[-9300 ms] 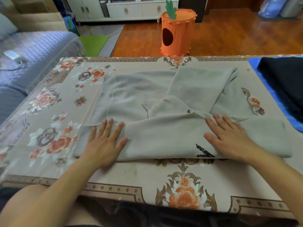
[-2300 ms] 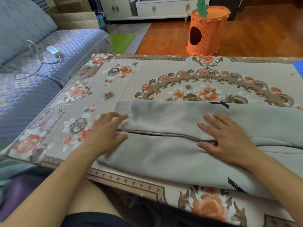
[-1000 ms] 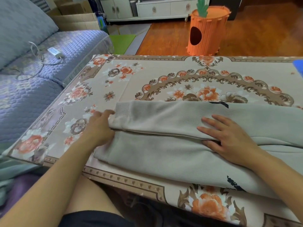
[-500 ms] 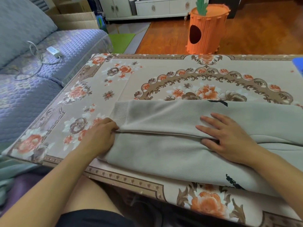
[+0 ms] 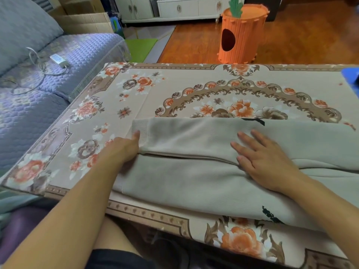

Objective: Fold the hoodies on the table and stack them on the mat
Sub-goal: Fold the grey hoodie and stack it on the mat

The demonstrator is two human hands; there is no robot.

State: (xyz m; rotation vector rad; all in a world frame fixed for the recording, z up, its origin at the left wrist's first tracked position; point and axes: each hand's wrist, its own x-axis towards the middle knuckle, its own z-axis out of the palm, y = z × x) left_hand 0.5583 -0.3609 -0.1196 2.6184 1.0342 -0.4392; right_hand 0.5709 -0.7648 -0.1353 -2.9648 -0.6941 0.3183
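We had the grey hoodie (image 5: 194, 177) lying along the near edge of the desk (image 5: 194, 80), already folded lengthwise into a long band that ran off to the right. Our left hand (image 5: 120, 150) was at its left end, by the ribbed hem (image 5: 138, 126), with the thumb on top of the upper layer; the fingers were tucked out of sight at the fold, so we could not tell whether they pinched the cloth. Our right hand (image 5: 266, 162) lay flat on the middle of the band, fingers straight and spread, holding nothing but pressing the layers down.

We judged the step in hand to be the crosswise fold, left end over toward the right. To do it well, the left hand should take both layers together at the hem, so the lower one did not trail, and the right hand should mark the crease line until the end came over. Edges ought to be matched before smoothing, since the soft knit would slide and bunch.

Only a blue corner of the mat (image 5: 349, 75) showed at the far right, well apart from the hoodie, which was not yet stacked.
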